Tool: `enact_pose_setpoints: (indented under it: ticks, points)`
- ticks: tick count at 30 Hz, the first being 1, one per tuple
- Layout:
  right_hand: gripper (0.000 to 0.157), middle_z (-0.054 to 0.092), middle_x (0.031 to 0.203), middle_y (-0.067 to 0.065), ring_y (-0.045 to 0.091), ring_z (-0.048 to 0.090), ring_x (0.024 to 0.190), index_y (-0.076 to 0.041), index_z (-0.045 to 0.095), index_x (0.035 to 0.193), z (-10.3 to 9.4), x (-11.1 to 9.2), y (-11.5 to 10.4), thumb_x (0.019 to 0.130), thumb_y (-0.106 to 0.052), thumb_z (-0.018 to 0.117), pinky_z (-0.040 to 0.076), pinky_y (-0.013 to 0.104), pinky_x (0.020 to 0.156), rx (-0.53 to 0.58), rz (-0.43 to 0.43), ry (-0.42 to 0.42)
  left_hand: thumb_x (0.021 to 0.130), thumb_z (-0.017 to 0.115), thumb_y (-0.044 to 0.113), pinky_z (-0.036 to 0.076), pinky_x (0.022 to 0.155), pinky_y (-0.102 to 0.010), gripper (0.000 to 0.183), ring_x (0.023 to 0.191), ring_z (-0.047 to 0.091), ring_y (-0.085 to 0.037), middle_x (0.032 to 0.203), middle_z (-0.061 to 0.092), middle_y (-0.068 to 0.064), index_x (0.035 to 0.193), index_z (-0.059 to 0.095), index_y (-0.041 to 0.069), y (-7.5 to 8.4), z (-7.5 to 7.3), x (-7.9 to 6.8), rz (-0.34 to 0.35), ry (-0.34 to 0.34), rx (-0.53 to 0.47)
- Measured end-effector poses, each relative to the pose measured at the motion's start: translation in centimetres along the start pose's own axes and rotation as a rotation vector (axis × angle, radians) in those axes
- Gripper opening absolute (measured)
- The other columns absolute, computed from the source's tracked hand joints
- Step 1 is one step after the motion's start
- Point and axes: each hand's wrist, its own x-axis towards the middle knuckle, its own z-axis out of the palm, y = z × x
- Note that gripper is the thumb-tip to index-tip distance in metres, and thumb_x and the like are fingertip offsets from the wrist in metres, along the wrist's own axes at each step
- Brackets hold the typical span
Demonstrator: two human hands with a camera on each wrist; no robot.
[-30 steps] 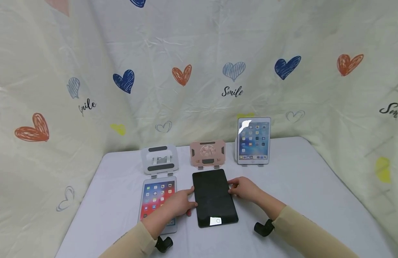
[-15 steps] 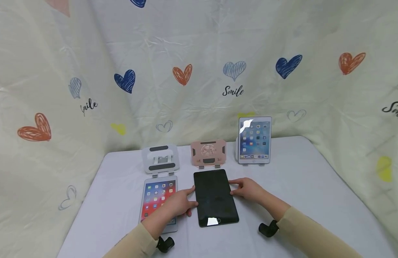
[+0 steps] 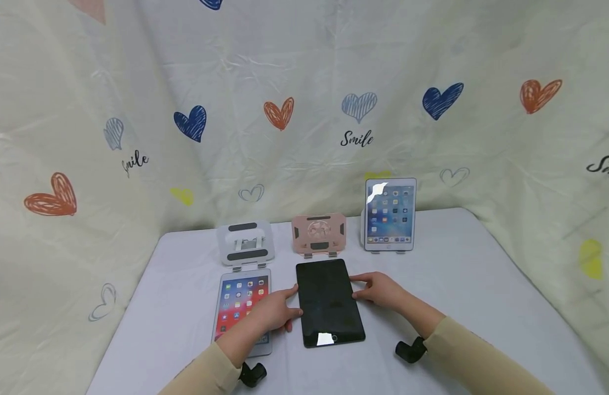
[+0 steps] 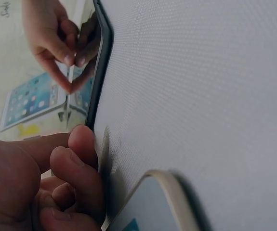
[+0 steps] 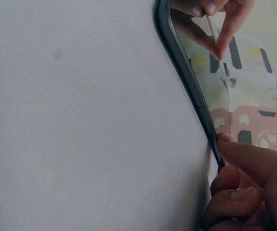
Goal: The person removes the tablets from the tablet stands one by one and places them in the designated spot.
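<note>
A black tablet with a dark screen lies on the white table, angled slightly. My left hand touches its left edge with index finger and thumb spread apart; the remaining fingers bend inward beneath the palm. On the opposite edge, the index finger and thumb of my right hand touch the side in the same way. The right wrist view shows a fingertip on the tablet's rim, with other fingers bent near the cloth. Under my left forearm is a white tablet, partly covered, its screen lit.
Behind the black tablet stands a pink tablet stand. A white stand with dark pads is left of it. At the back right another lit white tablet leans upright on a stand. A heart-printed curtain hangs behind the table.
My right hand has shifted slightly to the right, its index finger and thumb now straighter against the edge. The left hand and the black tablet have hardly moved.
</note>
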Motion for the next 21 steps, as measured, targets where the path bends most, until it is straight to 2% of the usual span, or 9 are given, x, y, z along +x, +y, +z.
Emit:
enact_pose_setpoints:
  ticks: [10,15,21]
  points:
    - [0.053,0.056,0.063,0.004,0.018,0.050,0.056,-0.016,0.063,0.135,0.0,-0.2,-0.1,0.085,-0.024,0.079,0.040,0.030,0.055,-0.004,0.008,0.004,0.086,0.076,0.039,0.041,0.057,-0.034,0.073,0.050,0.057,-0.022,0.062,0.063,-0.006,0.151,0.044,0.027,-0.1,0.1,-0.1,0.019,0.019,0.006]
    - [0.053,0.055,0.065,0.005,0.018,0.051,0.057,-0.015,0.062,0.136,-0.4,-0.2,0.2,0.086,-0.025,0.077,0.041,0.030,0.056,-0.004,0.023,0.017,0.088,0.072,0.044,0.042,0.056,-0.032,0.068,0.054,0.057,-0.021,0.066,0.063,-0.004,0.150,0.046,0.027,-0.2,-0.1,0.0,0.030,0.038,-0.043]
    - [0.050,0.057,0.070,0.005,0.019,0.053,0.060,-0.014,0.062,0.136,-1.0,-0.6,0.2,0.089,-0.025,0.075,0.043,0.030,0.057,0.007,0.032,0.019,0.089,0.071,0.042,0.047,0.061,-0.033,0.063,0.065,0.059,-0.019,0.073,0.063,0.000,0.146,0.051,0.023,-0.2,-0.3,-0.2,0.054,0.070,-0.101]
